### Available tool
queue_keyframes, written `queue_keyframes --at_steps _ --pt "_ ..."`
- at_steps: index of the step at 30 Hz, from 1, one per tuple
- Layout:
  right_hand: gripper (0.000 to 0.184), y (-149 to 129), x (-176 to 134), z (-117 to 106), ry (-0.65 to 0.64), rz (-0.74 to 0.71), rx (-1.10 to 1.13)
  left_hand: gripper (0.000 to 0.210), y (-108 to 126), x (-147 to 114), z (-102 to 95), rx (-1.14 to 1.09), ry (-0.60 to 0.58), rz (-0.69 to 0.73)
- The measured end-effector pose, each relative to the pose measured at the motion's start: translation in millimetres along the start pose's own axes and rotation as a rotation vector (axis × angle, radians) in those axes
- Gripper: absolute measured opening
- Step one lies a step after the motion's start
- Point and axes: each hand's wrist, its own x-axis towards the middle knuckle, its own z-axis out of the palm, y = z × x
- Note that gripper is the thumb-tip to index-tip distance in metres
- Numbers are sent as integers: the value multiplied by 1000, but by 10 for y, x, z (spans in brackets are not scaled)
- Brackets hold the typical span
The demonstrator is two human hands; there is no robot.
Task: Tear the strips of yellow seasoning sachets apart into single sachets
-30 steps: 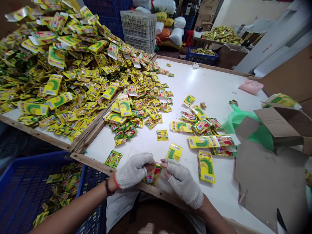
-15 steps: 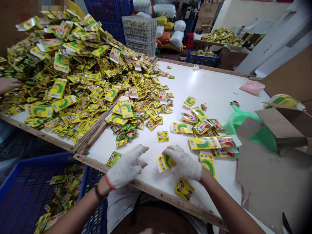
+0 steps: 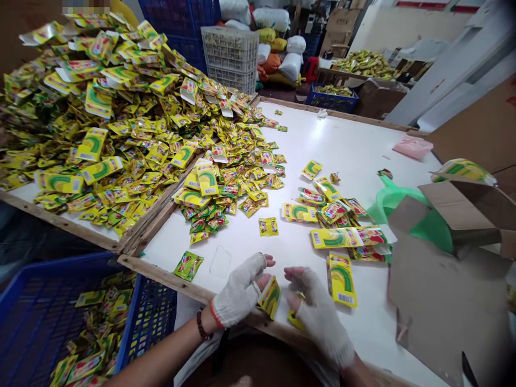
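Observation:
My left hand [image 3: 242,290], in a white fingerless glove, grips a small yellow and green box [image 3: 271,299] near the wooden front edge of the white table [image 3: 237,242]. To the right of that box is my right hand [image 3: 320,317], gloved too, its fingers apart and slightly curled. A yellow sachet [image 3: 295,319] lies at its fingertips, partly hidden; whether they touch I cannot tell. A flat yellow box [image 3: 342,279] rests to the right of this hand. Left of my left hand lies a green sachet [image 3: 188,266], and farther back a single yellow sachet [image 3: 268,226].
A big heap of sachets and boxes [image 3: 133,113] covers the left side. More boxes [image 3: 336,237] lie at right, beside a green basin [image 3: 403,199] and an open cardboard box [image 3: 459,258]. A blue crate [image 3: 36,290] with sachets stands below the table's left edge.
The small box has passed from my right hand to my left and now stands tilted nearer the table edge. My left hand has moved right; the right hand has let go and come nearer me.

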Motion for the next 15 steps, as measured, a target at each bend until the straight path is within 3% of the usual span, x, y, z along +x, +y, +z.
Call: queue_keyframes --at_steps 3,6,9,15 --pt "63 10 -195 86 -39 -50 -71 30 57 -18 164 -2 80 -43" --pt "52 4 -159 175 -44 -43 -90 27 108 3 261 -65 136 -84" --pt "46 27 -12 209 -66 -15 -31 24 81 -3 233 -108 153 -62" --pt "47 117 68 294 134 107 290 40 -137 -58 103 -204 133 -129"
